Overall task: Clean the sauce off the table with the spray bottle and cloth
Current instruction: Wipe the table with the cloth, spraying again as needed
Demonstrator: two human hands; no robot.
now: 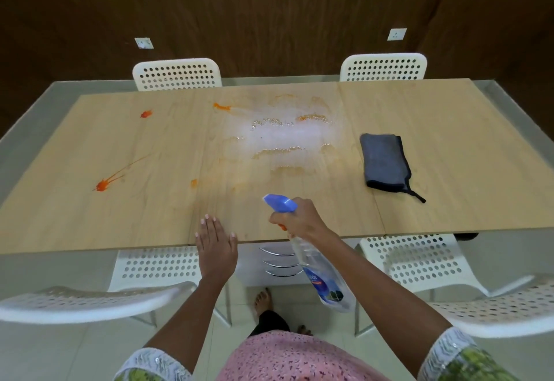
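Note:
My right hand (299,218) grips the neck of a clear spray bottle (322,275) with a blue nozzle, held above the near table edge and pointing toward the far left. My left hand (215,241) rests flat on the wooden table (449,128) at its near edge, fingers apart. Orange sauce blobs lie at the left: one with streaks (102,185), one farther back (146,114), one near the middle back (221,106), and a small spot (194,182). A wet, smeared patch (284,137) covers the table's centre. A folded grey cloth (385,162) lies to the right, untouched.
Two white perforated chairs (177,74) (384,67) stand behind the table. Two more (90,299) (494,302) flank me at the near side. A white drawer unit (280,260) sits under the table. A dark wooden wall is behind.

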